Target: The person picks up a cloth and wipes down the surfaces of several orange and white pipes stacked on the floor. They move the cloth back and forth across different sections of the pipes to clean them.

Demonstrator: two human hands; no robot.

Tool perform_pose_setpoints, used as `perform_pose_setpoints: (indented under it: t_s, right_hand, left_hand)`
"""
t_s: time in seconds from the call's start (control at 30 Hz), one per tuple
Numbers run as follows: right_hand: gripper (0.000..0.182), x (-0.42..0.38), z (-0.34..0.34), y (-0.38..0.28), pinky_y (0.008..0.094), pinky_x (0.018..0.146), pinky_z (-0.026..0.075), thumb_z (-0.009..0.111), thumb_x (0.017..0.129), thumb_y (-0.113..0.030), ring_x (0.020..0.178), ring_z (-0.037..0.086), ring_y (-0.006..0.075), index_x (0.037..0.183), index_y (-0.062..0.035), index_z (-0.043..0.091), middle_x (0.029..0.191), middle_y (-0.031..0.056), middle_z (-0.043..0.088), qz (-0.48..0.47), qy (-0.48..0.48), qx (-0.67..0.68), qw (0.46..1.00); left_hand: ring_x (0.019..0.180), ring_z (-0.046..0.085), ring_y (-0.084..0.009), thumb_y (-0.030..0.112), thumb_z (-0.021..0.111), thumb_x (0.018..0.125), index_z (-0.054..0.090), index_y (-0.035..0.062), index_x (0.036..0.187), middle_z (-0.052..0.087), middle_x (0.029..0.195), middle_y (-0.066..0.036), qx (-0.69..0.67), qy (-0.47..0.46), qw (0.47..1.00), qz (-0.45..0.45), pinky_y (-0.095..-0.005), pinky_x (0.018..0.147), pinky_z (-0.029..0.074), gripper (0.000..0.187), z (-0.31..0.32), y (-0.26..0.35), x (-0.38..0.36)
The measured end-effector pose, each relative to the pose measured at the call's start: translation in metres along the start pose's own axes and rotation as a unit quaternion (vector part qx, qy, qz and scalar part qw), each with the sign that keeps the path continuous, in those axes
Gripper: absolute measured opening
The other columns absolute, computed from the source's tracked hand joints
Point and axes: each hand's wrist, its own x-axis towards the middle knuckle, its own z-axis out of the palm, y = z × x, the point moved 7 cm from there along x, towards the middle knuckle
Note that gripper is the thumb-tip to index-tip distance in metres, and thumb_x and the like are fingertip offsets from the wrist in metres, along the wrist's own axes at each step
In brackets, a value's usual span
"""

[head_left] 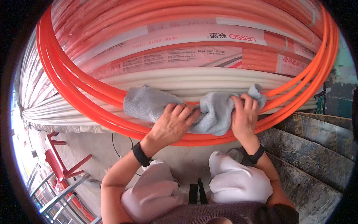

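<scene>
A grey-blue cloth (214,114) is draped over the front of an orange coil of pipe (71,84), covering part of several loops. My left hand (174,121) presses on the cloth's middle with its fingers curled into the fabric. On the cloth's right part, my right hand (244,115) grips the bunched fabric with bent fingers. The pipe loops under the cloth are hidden. Both wrists wear dark bands.
Behind the coil lie white pipe coils (179,78) and wrapped red pipe bundles (160,35) with printed labels. A red stool (61,164) and metal ladder (56,199) stand at left. Dark marbled slabs (305,156) are at right.
</scene>
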Motion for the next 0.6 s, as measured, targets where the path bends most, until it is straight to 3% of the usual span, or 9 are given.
perform_pose_setpoints:
  t_s: [0.1,0.13,0.27,0.43,0.6]
  right_hand:
    - [0.052,-0.001,0.006,-0.023,0.0506,0.094,0.041,0.069,0.076,-0.011,0.110,0.050,0.0358,0.127,-0.0125,0.061,0.123,0.0133,0.051,-0.043,-0.019,0.037,0.998]
    - [0.052,-0.002,0.008,-0.031,0.0508,0.094,0.041,0.069,0.076,-0.011,0.109,0.050,0.0359,0.128,-0.0127,0.061,0.123,0.0132,0.051,-0.057,-0.024,0.048,0.997]
    - [0.054,-0.003,0.011,-0.066,0.0486,0.092,0.044,0.067,0.076,-0.008,0.106,0.052,0.0360,0.130,-0.0111,0.062,0.122,0.0149,0.051,-0.131,-0.020,0.117,0.984]
    - [0.040,0.002,0.021,-0.105,0.0469,0.095,0.047,0.064,0.080,-0.008,0.117,0.052,0.0353,0.120,-0.0071,0.066,0.127,0.0167,0.050,-0.241,-0.075,0.178,0.951]
    - [0.030,0.005,0.017,-0.114,0.0427,0.103,0.045,0.056,0.086,-0.014,0.126,0.051,0.0332,0.112,-0.0015,0.065,0.134,0.0199,0.052,-0.255,-0.043,0.172,0.950]
  left_hand:
    - [0.111,0.056,-0.0268,0.019,0.069,0.073,0.060,0.0123,0.132,0.057,0.125,-0.008,-0.037,0.031,0.999,-0.017,-0.0429,0.097,0.043,0.060,-0.015,-0.017,-0.010]
    - [0.105,0.056,-0.0295,0.016,0.069,0.066,0.062,0.0107,0.129,0.058,0.119,-0.009,-0.052,0.053,0.997,-0.028,-0.0443,0.093,0.044,0.064,-0.019,-0.024,-0.014]
    - [0.096,0.056,-0.0290,0.013,0.067,0.061,0.070,0.0063,0.114,0.058,0.102,-0.010,-0.050,0.104,0.990,-0.085,-0.0437,0.088,0.044,0.053,-0.035,-0.060,-0.035]
    - [0.096,0.056,-0.0306,0.008,0.062,0.064,0.072,0.0053,0.108,0.059,0.099,-0.010,0.028,0.166,0.971,-0.169,-0.0440,0.089,0.044,0.045,-0.060,-0.103,-0.053]
    - [0.099,0.056,-0.0304,0.008,0.061,0.067,0.071,0.0088,0.113,0.060,0.103,-0.009,0.072,0.188,0.957,-0.210,-0.0449,0.090,0.043,0.047,-0.066,-0.114,-0.055]
